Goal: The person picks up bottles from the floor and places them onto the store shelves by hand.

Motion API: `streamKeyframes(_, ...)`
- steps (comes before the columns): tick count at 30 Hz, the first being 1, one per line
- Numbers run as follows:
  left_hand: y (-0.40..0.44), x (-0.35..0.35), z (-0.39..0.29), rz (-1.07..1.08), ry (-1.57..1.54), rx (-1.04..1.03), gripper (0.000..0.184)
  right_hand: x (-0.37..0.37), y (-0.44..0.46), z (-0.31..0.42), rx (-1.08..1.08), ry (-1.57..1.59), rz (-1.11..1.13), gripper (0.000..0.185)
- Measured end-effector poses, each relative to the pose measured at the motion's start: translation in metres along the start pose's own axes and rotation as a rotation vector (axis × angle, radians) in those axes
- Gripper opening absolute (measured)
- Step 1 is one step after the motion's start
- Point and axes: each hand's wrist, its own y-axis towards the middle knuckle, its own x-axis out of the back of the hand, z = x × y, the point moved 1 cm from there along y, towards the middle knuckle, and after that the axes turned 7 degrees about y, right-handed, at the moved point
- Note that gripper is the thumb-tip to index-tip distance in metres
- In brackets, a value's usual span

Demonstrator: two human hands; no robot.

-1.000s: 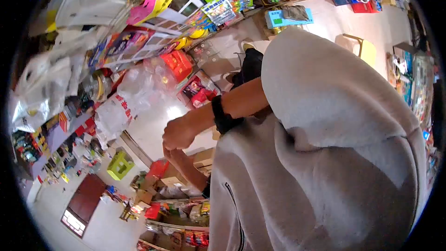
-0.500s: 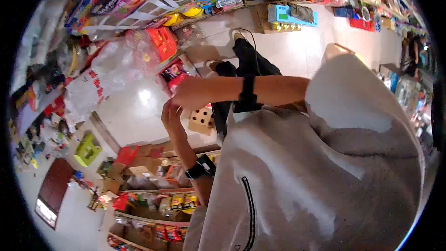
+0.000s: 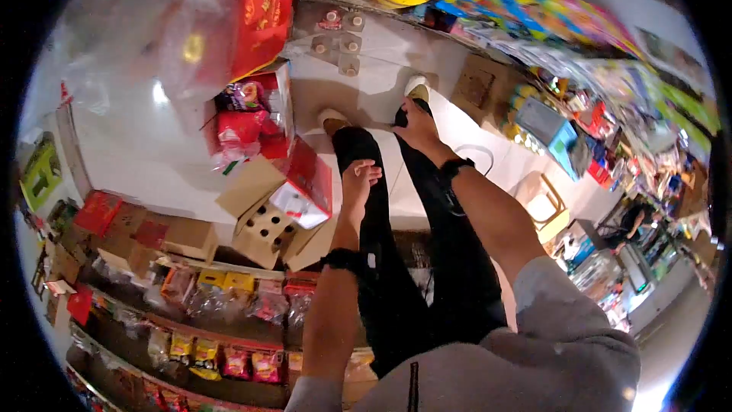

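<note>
My left hand point(image 3: 360, 181) hovers in front of my dark trouser leg, its fingers loosely curled and apart, holding nothing I can see. My right hand point(image 3: 418, 131) is out over the other leg, thumb apart from the fingers, with nothing visible in it. Left of my left hand is an open cardboard box point(image 3: 254, 182) with a divider insert point(image 3: 268, 223) full of round holes. Against it leans a red and white box point(image 3: 309, 191). Beyond these, an open carton point(image 3: 280, 99) holds red and purple packets point(image 3: 242, 131).
Several small bottles point(image 3: 350, 43) stand on the tiled floor ahead. Shelves with bagged snacks point(image 3: 206, 351) line the lower left. A red bag point(image 3: 263, 19) and clear plastic are at upper left. A brown carton point(image 3: 479, 90) and blue box point(image 3: 563, 145) lie right.
My hands were together at the left and are now apart, the right one moved over to the right. The view has tilted down, showing more of my legs and the opened box.
</note>
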Motion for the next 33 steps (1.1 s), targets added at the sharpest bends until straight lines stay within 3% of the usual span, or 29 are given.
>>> streamKeyframes(1,0.019,-0.004,0.024,-0.037,-0.031,0.035,0.042,-0.015,0.031,-0.007,0.080,-0.049,-0.072,0.083)
streamKeyframes(2,0.024,-0.014,0.022,-0.108,-0.062,0.122,0.023,-0.028,0.061,-0.009,0.162,-0.094,-0.142,0.088)
streamKeyframes(4,0.052,-0.012,0.055,-0.069,-0.132,0.150,0.022,-0.052,0.119,-0.014,0.219,-0.119,-0.164,0.096)
streamKeyframes(7,0.069,-0.011,0.079,-0.076,-0.246,0.116,0.019,-0.085,0.180,-0.023,0.138,0.032,-0.180,0.098)
streamKeyframes(10,0.089,-0.008,0.113,-0.130,-0.312,0.222,0.019,-0.109,0.219,-0.043,0.305,-0.059,-0.217,0.096)
streamKeyframes(13,0.106,-0.005,0.126,-0.168,-0.329,0.227,0.020,-0.121,0.223,-0.050,0.198,0.041,-0.140,0.083)
streamKeyframes(15,0.117,-0.005,0.129,-0.163,-0.364,0.203,0.021,-0.130,0.225,-0.059,0.393,-0.032,-0.311,0.066)
streamKeyframes(16,0.122,-0.004,0.130,-0.151,-0.390,0.177,0.021,-0.135,0.229,-0.062,0.394,-0.028,-0.305,0.066)
streamKeyframes(18,0.133,-0.001,0.130,-0.138,-0.363,0.167,0.027,-0.142,0.234,-0.063,0.613,-0.039,-0.429,0.055)
streamKeyframes(20,0.145,0.000,0.121,-0.121,-0.334,0.150,0.034,-0.146,0.240,-0.061,0.602,-0.021,-0.428,0.055)
streamKeyframes(22,0.149,-0.001,0.099,-0.161,-0.412,0.083,0.020,-0.143,0.239,-0.054,0.590,-0.007,-0.422,0.055)
streamKeyframes(24,0.157,0.003,0.094,-0.173,-0.442,0.067,0.018,-0.135,0.232,-0.054,0.462,0.057,-0.241,0.057)
streamKeyframes(26,0.159,0.004,0.085,-0.185,-0.474,0.045,0.017,-0.128,0.229,-0.049,0.506,0.038,-0.235,0.055)
streamKeyframes(28,0.155,0.007,0.068,-0.275,-0.308,-0.037,0.020,-0.118,0.218,-0.046,0.555,0.021,-0.237,0.052)
streamKeyframes(29,0.162,0.015,0.082,-0.248,-0.180,-0.211,0.034,-0.108,0.204,-0.044,0.453,-0.046,-0.169,0.049)
streamKeyframes(30,0.151,0.011,0.069,-0.249,-0.181,-0.225,0.034,-0.097,0.189,-0.042,0.353,-0.113,-0.109,0.046)
streamKeyframes(32,0.128,0.007,0.028,-0.369,0.180,-0.220,0.046,-0.073,0.151,-0.033,0.424,-0.107,-0.040,0.059)
streamKeyframes(33,0.107,0.010,-0.001,-0.301,0.310,-0.208,0.068,-0.052,0.127,-0.009,0.332,-0.098,0.002,0.060)
